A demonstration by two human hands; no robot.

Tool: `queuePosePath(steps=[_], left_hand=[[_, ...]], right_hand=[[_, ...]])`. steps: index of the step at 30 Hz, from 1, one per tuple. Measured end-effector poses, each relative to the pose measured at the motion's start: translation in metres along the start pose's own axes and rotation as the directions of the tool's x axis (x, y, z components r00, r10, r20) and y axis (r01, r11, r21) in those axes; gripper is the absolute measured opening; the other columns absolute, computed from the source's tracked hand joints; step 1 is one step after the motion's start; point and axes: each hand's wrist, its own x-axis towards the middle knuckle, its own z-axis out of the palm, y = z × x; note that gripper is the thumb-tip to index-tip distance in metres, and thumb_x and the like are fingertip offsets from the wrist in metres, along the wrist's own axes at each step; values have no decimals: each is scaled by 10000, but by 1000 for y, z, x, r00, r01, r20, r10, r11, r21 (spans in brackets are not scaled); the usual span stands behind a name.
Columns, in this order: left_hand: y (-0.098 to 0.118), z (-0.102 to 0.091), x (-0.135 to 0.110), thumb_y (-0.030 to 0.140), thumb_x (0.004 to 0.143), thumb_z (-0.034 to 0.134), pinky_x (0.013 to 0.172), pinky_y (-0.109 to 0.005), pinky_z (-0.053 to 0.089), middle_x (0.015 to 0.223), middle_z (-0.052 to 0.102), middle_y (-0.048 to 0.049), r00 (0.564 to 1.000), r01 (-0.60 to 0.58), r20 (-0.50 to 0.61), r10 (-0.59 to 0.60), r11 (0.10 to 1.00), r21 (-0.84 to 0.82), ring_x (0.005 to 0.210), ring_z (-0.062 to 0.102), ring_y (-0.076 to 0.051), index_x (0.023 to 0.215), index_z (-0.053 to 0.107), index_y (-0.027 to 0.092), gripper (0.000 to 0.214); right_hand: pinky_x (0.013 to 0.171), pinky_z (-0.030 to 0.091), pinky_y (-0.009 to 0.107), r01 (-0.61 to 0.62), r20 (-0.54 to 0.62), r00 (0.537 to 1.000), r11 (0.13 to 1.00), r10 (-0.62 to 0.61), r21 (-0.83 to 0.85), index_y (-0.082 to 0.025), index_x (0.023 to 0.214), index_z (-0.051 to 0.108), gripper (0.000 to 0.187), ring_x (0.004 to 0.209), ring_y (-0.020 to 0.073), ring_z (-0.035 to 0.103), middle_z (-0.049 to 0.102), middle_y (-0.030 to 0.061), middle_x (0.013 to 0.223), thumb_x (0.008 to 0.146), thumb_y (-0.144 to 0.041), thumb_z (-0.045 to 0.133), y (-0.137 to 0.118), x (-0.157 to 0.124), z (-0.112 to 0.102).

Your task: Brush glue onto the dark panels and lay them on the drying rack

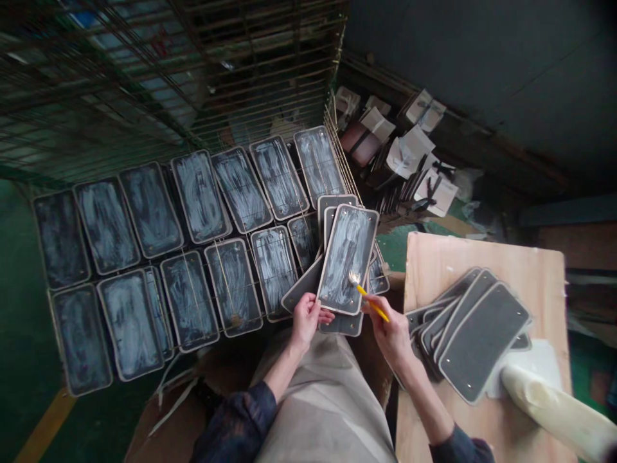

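My left hand [306, 316] is closed on the lower edge of a fanned stack of dark grey rounded panels [348, 258], its top panel smeared with white glue. My right hand [391, 329] grips a small yellow-handled brush [367, 294]. The bristles rest on the lower part of that top panel. Two rows of several glue-coated panels [193, 244] lie on a wire rack [159, 90] in front of me. A stack of clean dark panels [475, 334] is fanned out on a wooden board [482, 257] to my right.
A white bottle [554, 405] lies on the board at the lower right. Behind the rack's right end sits a pile of papers and flat parts [405, 154]. The floor is dark green, with a yellow line [43, 427] at the lower left.
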Motion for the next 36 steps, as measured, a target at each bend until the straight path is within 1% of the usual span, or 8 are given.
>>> queuePosePath(steps=[4,6,11,15,18,23,30,36], left_hand=[[1,0,0,485,779,606,531,-254,544,633,676,-31,1000,18,-9,-18,1000,-15,546,680,-173,882,434,173,372],[0,1,0,480,778,609,530,-253,546,628,671,-26,1000,16,-17,-16,1000,-10,550,681,-173,880,436,173,366],[-3,1,3,458,803,584,490,-233,535,631,648,3,999,-38,1,38,998,47,538,673,-162,870,448,179,317],[-7,-1,6,449,829,554,460,-228,527,627,632,19,997,-71,16,69,992,103,515,663,-155,867,450,183,287],[-9,-2,7,449,839,539,442,-223,519,619,616,27,996,-92,19,90,986,141,506,658,-152,885,456,182,283],[-9,1,8,455,846,525,431,-219,514,621,608,23,993,-115,23,113,978,175,491,649,-145,892,461,175,290],[-11,4,9,446,857,513,425,-219,509,623,605,21,993,-116,2,117,981,156,495,650,-149,894,448,177,279],[-13,4,8,456,851,519,447,-232,522,628,608,21,994,-107,-11,109,987,121,518,662,-158,891,450,179,288]], right_hand=[[642,483,254,-77,111,991,996,71,53,-223,1097,514,182,723,166,649,647,20,818,965,-275,400,-9,-40,8],[635,480,246,-103,139,986,991,90,88,-230,1086,516,170,713,162,649,646,11,801,962,-278,410,-17,-48,7],[660,502,247,-194,123,979,935,164,298,-231,1078,540,175,716,166,655,656,10,794,952,-311,449,-29,-33,10],[648,534,273,-253,141,967,855,211,453,-210,1037,555,198,690,181,658,661,24,772,937,-363,480,-15,-10,11],[655,556,306,-238,56,969,844,241,481,-205,1036,544,231,690,194,665,664,28,767,924,-402,496,7,13,-2],[689,547,311,-106,-170,971,942,167,318,-223,1048,552,223,710,189,677,675,13,774,919,-400,507,28,59,-24],[675,523,290,50,-350,937,991,-5,121,-214,1057,557,205,738,174,672,671,12,799,942,-346,452,26,117,-23],[712,519,309,134,-437,896,987,-82,88,-220,1089,557,196,756,172,664,670,15,819,940,-295,455,14,128,-27]])
